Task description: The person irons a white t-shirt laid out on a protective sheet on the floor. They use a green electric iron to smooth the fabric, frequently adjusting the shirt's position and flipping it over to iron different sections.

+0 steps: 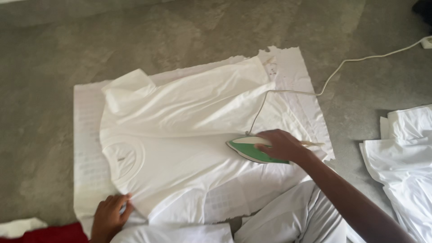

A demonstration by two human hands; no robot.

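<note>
A white T-shirt lies spread on a white cloth on the grey floor, its neck toward the left. My right hand grips the handle of a green and white iron resting on the shirt's lower right part. The iron's white cord runs up and away to the right. My left hand presses down on the shirt's near sleeve edge at the bottom left, fingers curled on the fabric.
A pile of white garments lies on the floor at the right. My legs in white trousers fill the bottom middle. A red fabric piece and a white scrap show at the bottom left.
</note>
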